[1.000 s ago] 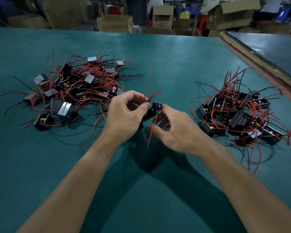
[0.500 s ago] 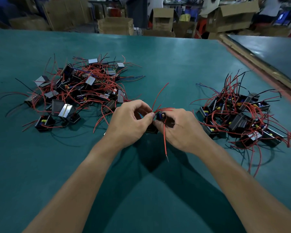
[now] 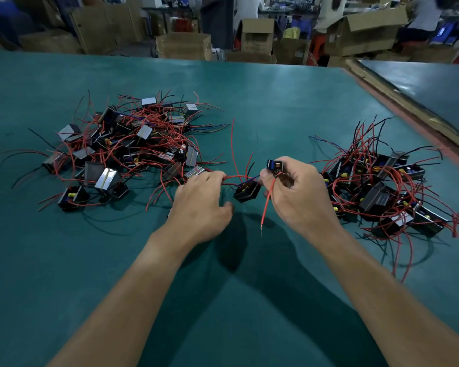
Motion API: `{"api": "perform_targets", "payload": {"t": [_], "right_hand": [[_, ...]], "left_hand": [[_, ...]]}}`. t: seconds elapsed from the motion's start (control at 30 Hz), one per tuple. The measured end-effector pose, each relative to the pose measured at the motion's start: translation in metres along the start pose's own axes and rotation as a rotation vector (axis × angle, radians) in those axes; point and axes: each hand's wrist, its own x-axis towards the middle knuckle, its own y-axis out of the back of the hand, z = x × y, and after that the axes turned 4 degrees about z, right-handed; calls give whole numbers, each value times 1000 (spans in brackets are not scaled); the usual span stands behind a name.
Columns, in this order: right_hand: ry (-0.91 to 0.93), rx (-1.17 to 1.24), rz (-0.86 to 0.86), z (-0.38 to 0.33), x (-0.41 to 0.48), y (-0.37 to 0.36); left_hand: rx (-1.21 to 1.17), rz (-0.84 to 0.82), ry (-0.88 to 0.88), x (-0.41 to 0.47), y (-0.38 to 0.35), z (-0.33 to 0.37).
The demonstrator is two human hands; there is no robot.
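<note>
Head view: right grip (image 3: 300, 197) pinches small blue part (image 3: 274, 166), red lead (image 3: 266, 205) dangling; left grip (image 3: 202, 202) pinches red wires (image 3: 235, 177) of black box (image 3: 247, 192), between grips above surface (image 3: 263, 102). Judged light; wires floppy, joints likely fragile; hold by bodies.

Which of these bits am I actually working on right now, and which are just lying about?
In hand: left hand, right hand, small blue-and-black coil part, black plastic box module, thin red wires.
Lying about: left heap of wired black modules, right heap of wired black modules, brown cardboard boxes.
</note>
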Motion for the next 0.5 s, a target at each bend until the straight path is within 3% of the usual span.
{"api": "perform_targets", "payload": {"t": [0.27,0.37,0.5], "right_hand": [[-39,109,85,-5,3,2],[-72,134,73,-5,4,3],[-110,76,-73,-3,3,2]], "left_hand": [[71,125,213,0,4,-3],[-46,176,194,0,8,-2],[-159,153,59,-1,11,1]]}}
